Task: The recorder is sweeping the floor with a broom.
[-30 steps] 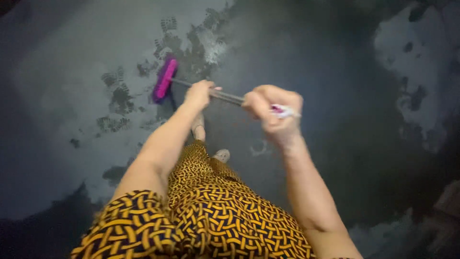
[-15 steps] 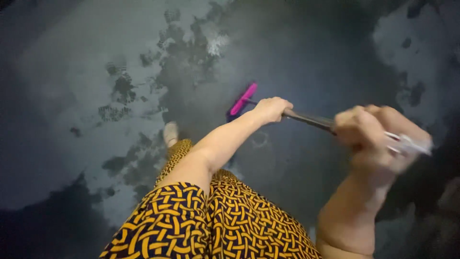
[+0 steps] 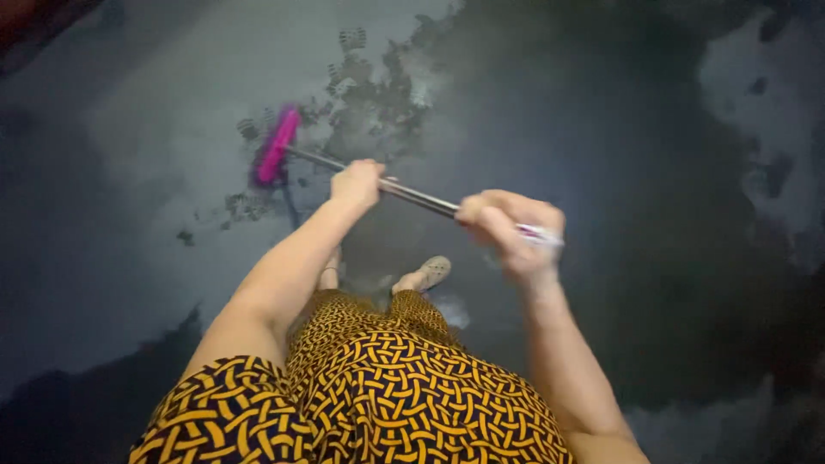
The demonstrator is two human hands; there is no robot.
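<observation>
Long-handled broom (image 3: 391, 186): pink head (image 3: 273, 146) on wet grey floor (image 3: 155, 258). Left hand (image 3: 357, 180) clasps mid-shaft, right hand (image 3: 507, 228) clenches the top end. Likely light, rigid; wet handle possibly slippery.

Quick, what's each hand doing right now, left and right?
Left hand: closed around the middle of the broom handle.
Right hand: closed around the handle's upper end.

Both hands are gripping a long broom handle (image 3: 421, 198): left hand (image 3: 357, 182) lower down, right hand (image 3: 507, 228) near the top, pink brush head (image 3: 275, 146) sitting on the wet grey floor (image 3: 155, 103).
</observation>
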